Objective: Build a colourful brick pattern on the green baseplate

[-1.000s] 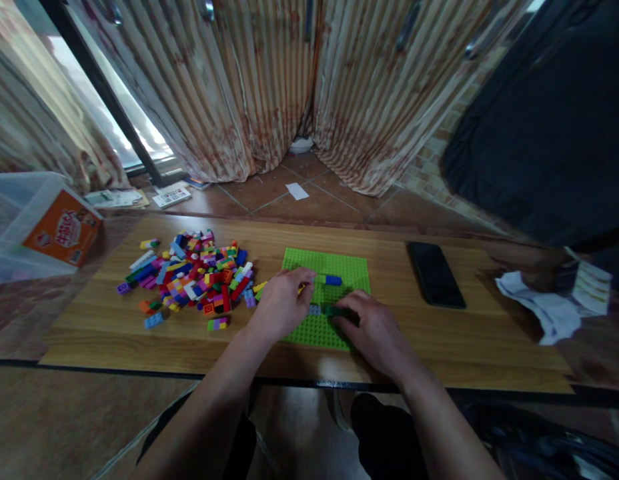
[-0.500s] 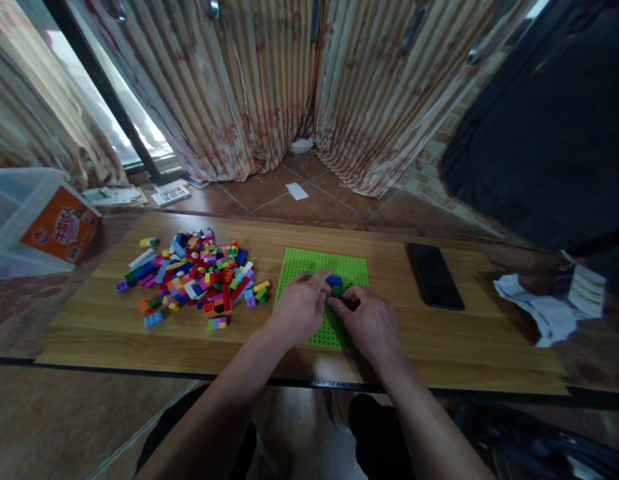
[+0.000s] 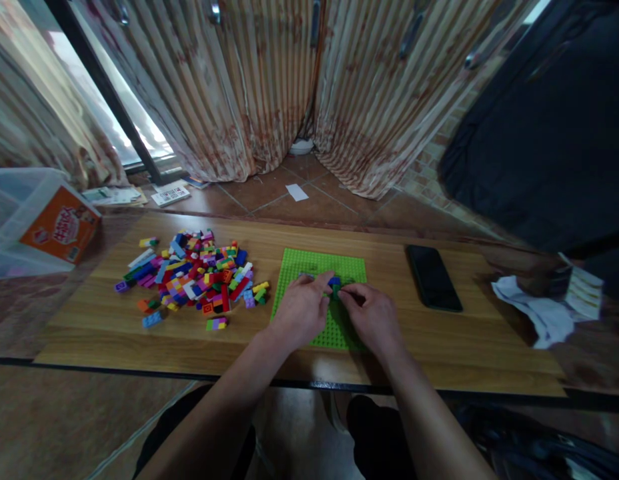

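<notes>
On the wooden table lies a light green studded baseplate (image 3: pixel 339 333), partly covered by both my hands. Near its middle sit a blue brick (image 3: pixel 334 281) and a dark green brick (image 3: pixel 335 292), close together. My left hand (image 3: pixel 300 310) reaches in from the left, its curled fingers against the blue brick's left side. From the right, my right hand (image 3: pixel 372 315) pinches at the dark green brick with thumb and forefinger. A greyish piece shows just beyond my left knuckles. My fingers hide parts of the bricks.
A big heap of mixed toy bricks (image 3: pixel 194 273) spreads over the table's left side. A black phone (image 3: pixel 433 277) lies to the right of the baseplate. Crumpled paper (image 3: pixel 534 308) is at the right end. A clear plastic bin (image 3: pixel 19 200) stands at far left.
My right hand's fingertips have drawn together and shifted slightly up at the dark green brick. My left hand stays almost where it was, beside the blue brick.
</notes>
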Demonstrator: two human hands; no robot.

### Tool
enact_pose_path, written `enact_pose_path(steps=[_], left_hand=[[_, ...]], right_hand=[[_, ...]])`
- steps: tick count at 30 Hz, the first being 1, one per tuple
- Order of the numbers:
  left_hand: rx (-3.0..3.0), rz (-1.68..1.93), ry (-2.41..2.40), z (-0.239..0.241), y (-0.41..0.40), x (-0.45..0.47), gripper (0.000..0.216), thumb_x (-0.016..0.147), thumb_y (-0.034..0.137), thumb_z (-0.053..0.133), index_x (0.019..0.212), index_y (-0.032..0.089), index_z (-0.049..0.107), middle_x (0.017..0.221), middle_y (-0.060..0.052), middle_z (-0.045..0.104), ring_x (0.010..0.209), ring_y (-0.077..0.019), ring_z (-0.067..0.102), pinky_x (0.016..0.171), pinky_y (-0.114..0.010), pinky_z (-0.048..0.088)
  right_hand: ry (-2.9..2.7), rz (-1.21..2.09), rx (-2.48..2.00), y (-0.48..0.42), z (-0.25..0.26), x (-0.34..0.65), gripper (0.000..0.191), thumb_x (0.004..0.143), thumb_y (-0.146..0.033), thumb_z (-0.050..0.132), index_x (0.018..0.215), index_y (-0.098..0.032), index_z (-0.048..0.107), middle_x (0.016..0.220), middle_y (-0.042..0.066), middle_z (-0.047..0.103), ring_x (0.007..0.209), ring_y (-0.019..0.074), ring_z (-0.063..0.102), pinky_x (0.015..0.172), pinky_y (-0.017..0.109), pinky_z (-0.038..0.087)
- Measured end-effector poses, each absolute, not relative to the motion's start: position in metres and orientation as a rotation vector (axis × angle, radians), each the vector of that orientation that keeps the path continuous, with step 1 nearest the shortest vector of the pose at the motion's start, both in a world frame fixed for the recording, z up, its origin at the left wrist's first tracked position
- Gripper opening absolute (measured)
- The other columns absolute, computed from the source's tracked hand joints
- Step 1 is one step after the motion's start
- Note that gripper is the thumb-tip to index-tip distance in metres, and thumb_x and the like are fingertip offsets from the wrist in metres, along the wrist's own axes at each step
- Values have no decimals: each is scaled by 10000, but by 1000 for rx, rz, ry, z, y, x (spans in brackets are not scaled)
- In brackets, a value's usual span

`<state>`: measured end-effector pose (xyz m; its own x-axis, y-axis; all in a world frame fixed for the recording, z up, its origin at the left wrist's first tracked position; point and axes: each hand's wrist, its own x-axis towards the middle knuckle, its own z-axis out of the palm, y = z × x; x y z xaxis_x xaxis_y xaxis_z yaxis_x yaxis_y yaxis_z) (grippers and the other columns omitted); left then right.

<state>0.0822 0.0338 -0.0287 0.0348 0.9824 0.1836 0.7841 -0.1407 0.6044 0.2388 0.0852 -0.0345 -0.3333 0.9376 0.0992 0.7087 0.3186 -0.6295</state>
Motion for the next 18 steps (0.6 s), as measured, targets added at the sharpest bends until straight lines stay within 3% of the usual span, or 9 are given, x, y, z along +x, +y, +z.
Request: enact_pose_path(steps=[7,14,18], left_hand=[[1994,799,1813,-30,34,82,484,842,92,477,1319,176,502,1053,-38,730,1036,-239,594,968,-419,482],[2121,639,1968,-21,21,91,350,877,131,455,1175,170,634,1026,-97,689,1002,-266,571,915,-446,465],[2160,540,2015,-20,10,100,372,876,164,477,1222,177,612,1144,-103,646,1047,-293,528,895,-465,451]], right_hand=[[-2042,755,-1524,87,-32,235,230,836,-398,571,803,-234,728,786,38,722,683,197,628,650,322,431],[-1971,824,-1570,91,-30,234,201,795,-396,625,753,-235,740,752,32,739,692,203,648,681,336,451],[-1952,862,-1564,94,-31,234,178,772,-374,649,737,-229,747,741,28,744,687,197,655,659,321,449]])
